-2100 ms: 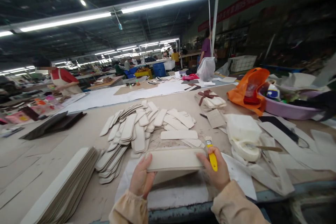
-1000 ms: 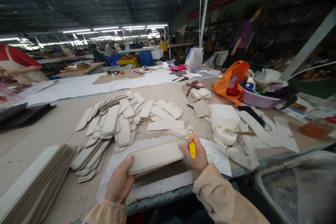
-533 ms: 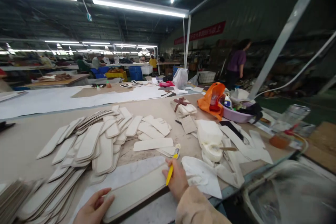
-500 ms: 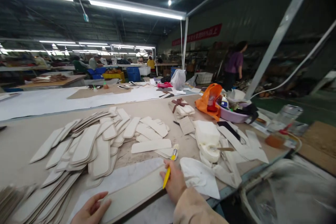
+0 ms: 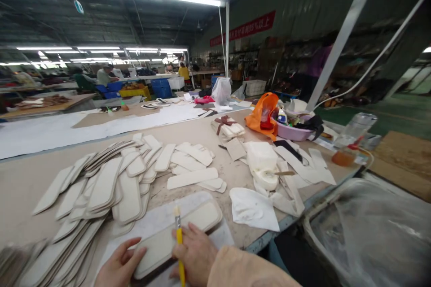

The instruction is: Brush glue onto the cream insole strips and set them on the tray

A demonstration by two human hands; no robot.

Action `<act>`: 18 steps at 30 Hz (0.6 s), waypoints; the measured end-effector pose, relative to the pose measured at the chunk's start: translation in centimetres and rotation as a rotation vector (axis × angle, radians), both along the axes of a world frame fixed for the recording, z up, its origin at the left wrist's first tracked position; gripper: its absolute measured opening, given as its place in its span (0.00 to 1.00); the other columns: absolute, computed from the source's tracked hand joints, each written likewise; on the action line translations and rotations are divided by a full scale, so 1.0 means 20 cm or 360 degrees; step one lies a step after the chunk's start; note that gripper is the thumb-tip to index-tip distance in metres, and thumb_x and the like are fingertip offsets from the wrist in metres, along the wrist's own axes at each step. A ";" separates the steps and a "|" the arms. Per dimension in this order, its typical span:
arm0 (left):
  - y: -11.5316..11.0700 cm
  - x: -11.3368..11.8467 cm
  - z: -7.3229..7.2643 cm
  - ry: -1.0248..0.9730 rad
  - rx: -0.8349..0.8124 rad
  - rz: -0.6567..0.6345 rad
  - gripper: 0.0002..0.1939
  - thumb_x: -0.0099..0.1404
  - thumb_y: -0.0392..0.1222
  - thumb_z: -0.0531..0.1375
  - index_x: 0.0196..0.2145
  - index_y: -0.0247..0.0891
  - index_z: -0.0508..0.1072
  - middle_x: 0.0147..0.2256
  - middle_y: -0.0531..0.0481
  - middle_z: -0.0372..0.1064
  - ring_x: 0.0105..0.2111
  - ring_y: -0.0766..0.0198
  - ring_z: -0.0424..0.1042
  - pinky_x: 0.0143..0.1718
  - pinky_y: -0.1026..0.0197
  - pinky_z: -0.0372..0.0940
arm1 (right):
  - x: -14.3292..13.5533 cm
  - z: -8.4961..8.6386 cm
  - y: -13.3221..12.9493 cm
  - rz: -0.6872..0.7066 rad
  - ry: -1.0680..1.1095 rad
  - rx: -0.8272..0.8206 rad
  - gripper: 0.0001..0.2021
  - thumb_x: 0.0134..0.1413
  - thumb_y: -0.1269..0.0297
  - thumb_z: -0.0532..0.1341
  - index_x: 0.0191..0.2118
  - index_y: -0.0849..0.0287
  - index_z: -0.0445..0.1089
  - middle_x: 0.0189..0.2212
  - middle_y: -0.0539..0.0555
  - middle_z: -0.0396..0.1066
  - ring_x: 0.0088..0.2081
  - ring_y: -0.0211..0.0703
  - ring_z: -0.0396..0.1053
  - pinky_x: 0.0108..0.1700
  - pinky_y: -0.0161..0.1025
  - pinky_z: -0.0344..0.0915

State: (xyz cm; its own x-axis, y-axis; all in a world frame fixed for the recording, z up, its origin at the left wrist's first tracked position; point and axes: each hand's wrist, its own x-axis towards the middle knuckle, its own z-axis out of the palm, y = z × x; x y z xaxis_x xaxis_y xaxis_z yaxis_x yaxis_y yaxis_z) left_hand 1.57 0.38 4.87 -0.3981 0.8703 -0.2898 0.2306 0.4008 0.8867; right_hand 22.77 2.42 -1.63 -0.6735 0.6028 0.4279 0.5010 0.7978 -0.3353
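Note:
A long cream panel with rounded ends (image 5: 198,216) lies on a white sheet (image 5: 158,216) in front of me. My left hand (image 5: 121,262) grips its left end, thumb on the top face and fingers curled. In my right hand (image 5: 193,251) is a paintbrush with a yellow handle (image 5: 180,244), its bristles pointing away from me. That hand also rests on the panel's near edge, covering part of it. Left of the sheet, many similar cream panels (image 5: 104,184) are heaped and fanned out. Beyond the sheet lies a single loose panel (image 5: 192,178).
To the right stand a white glue-smeared tub (image 5: 266,178) with a stick, crumpled white cloth (image 5: 252,208), an orange bag (image 5: 262,116), a lilac basin (image 5: 292,132) and a clear bottle (image 5: 357,132). A plastic-lined bin (image 5: 377,228) borders the table; people work further off.
My right hand has moved left and nearer along the panel, with the brush now more upright. My left hand stays at the panel's left end. The view has shifted slightly.

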 end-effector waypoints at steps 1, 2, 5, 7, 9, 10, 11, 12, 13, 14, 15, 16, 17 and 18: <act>-0.01 0.01 0.02 0.0008 0.0023 0.0018 0.35 0.31 0.62 0.70 0.36 0.40 0.71 0.18 0.55 0.70 0.21 0.60 0.68 0.22 0.62 0.60 | 0.04 0.03 -0.01 -0.0052 0.0029 -0.0097 0.18 0.54 0.49 0.61 0.44 0.58 0.66 0.57 0.62 0.61 0.60 0.50 0.55 0.61 0.52 0.52; -0.01 0.02 0.03 0.0004 0.0028 0.0018 0.36 0.31 0.62 0.70 0.36 0.39 0.72 0.19 0.54 0.70 0.20 0.61 0.67 0.21 0.63 0.58 | 0.08 0.06 -0.02 -0.0074 0.0048 -0.0167 0.18 0.54 0.50 0.62 0.44 0.58 0.66 0.58 0.62 0.61 0.61 0.51 0.54 0.61 0.52 0.51; -0.02 0.02 0.02 -0.0045 0.0053 0.0011 0.36 0.33 0.62 0.70 0.37 0.37 0.72 0.19 0.55 0.69 0.19 0.63 0.65 0.19 0.65 0.55 | 0.18 0.09 -0.01 -0.0150 0.0110 -0.0277 0.16 0.54 0.53 0.63 0.42 0.59 0.67 0.58 0.63 0.60 0.62 0.51 0.53 0.62 0.53 0.49; -0.03 0.00 -0.01 -0.0040 0.0069 -0.0010 0.35 0.36 0.61 0.70 0.38 0.37 0.71 0.19 0.56 0.68 0.20 0.64 0.64 0.20 0.66 0.54 | 0.22 0.09 0.00 -0.0219 0.0150 -0.0298 0.16 0.52 0.55 0.65 0.42 0.59 0.67 0.59 0.63 0.60 0.62 0.51 0.53 0.63 0.53 0.49; -0.03 -0.01 -0.02 -0.0020 0.0089 -0.0028 0.34 0.38 0.60 0.70 0.39 0.36 0.71 0.18 0.57 0.67 0.20 0.65 0.63 0.20 0.66 0.54 | 0.26 0.09 0.01 -0.0286 0.0166 -0.0311 0.16 0.50 0.57 0.67 0.41 0.59 0.67 0.58 0.63 0.60 0.61 0.52 0.54 0.62 0.54 0.49; -0.03 -0.01 -0.03 -0.0012 0.0090 -0.0037 0.34 0.39 0.60 0.70 0.39 0.36 0.71 0.19 0.57 0.67 0.20 0.65 0.63 0.20 0.66 0.54 | 0.28 0.09 0.02 -0.0320 0.0169 -0.0320 0.16 0.49 0.59 0.68 0.41 0.59 0.67 0.58 0.64 0.60 0.61 0.52 0.54 0.62 0.54 0.50; -0.03 -0.01 -0.03 -0.0007 0.0084 -0.0041 0.34 0.39 0.59 0.70 0.39 0.36 0.71 0.19 0.56 0.68 0.20 0.66 0.63 0.21 0.66 0.54 | 0.30 0.10 0.02 -0.0352 0.0170 -0.0329 0.15 0.48 0.61 0.68 0.40 0.59 0.67 0.58 0.64 0.61 0.61 0.53 0.55 0.61 0.55 0.51; -0.02 0.00 -0.02 -0.0008 0.0078 -0.0034 0.34 0.39 0.59 0.70 0.39 0.36 0.71 0.19 0.56 0.68 0.19 0.66 0.62 0.20 0.66 0.54 | 0.33 0.10 0.03 -0.0384 0.0175 -0.0337 0.15 0.47 0.63 0.68 0.40 0.59 0.66 0.57 0.64 0.61 0.60 0.54 0.56 0.61 0.56 0.52; -0.02 0.01 -0.01 -0.0019 0.0071 -0.0020 0.34 0.38 0.59 0.70 0.39 0.35 0.71 0.19 0.56 0.68 0.19 0.66 0.62 0.20 0.66 0.54 | 0.35 0.11 0.04 -0.0415 0.0189 -0.0345 0.14 0.47 0.64 0.68 0.39 0.59 0.66 0.57 0.64 0.62 0.59 0.54 0.58 0.60 0.57 0.53; -0.02 0.02 0.00 -0.0042 0.0078 -0.0001 0.34 0.37 0.58 0.71 0.38 0.35 0.71 0.19 0.56 0.67 0.19 0.66 0.62 0.20 0.66 0.53 | 0.38 0.12 0.05 -0.0448 0.0217 -0.0351 0.14 0.47 0.66 0.68 0.39 0.59 0.66 0.56 0.65 0.64 0.58 0.55 0.59 0.60 0.58 0.53; -0.02 0.03 0.02 -0.0077 0.0101 0.0019 0.34 0.36 0.57 0.71 0.38 0.35 0.71 0.18 0.56 0.67 0.19 0.66 0.62 0.20 0.66 0.53 | 0.40 0.12 0.06 -0.0483 0.0257 -0.0353 0.14 0.46 0.67 0.68 0.39 0.59 0.66 0.54 0.65 0.65 0.57 0.55 0.61 0.60 0.59 0.53; -0.02 0.04 0.03 -0.0115 0.0143 0.0040 0.33 0.36 0.57 0.72 0.37 0.35 0.71 0.18 0.57 0.66 0.19 0.67 0.61 0.20 0.66 0.53 | 0.42 0.13 0.07 -0.0514 0.0303 -0.0349 0.13 0.46 0.69 0.67 0.39 0.59 0.65 0.54 0.65 0.66 0.56 0.56 0.62 0.59 0.60 0.53; -0.03 0.05 0.06 -0.0150 0.0197 0.0052 0.33 0.36 0.55 0.72 0.37 0.34 0.72 0.18 0.58 0.64 0.19 0.67 0.61 0.20 0.67 0.53 | 0.44 0.14 0.08 -0.0538 0.0353 -0.0336 0.13 0.46 0.69 0.67 0.39 0.59 0.65 0.53 0.66 0.66 0.56 0.56 0.63 0.59 0.61 0.53; -0.03 0.07 0.09 -0.0179 0.0259 0.0057 0.31 0.37 0.54 0.72 0.37 0.34 0.72 0.18 0.58 0.63 0.19 0.68 0.61 0.20 0.67 0.53 | 0.46 0.15 0.09 -0.0547 0.0405 -0.0320 0.12 0.47 0.70 0.66 0.38 0.59 0.64 0.53 0.66 0.66 0.56 0.56 0.62 0.59 0.61 0.54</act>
State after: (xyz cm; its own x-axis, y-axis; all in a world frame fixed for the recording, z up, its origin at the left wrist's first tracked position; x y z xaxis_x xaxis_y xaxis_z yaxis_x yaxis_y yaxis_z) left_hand 2.90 -0.23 6.61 -0.4026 0.8952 -0.1910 0.1149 0.2564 0.9597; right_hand 31.98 4.27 1.28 -0.3092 0.8602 0.4055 0.6064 0.5068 -0.6127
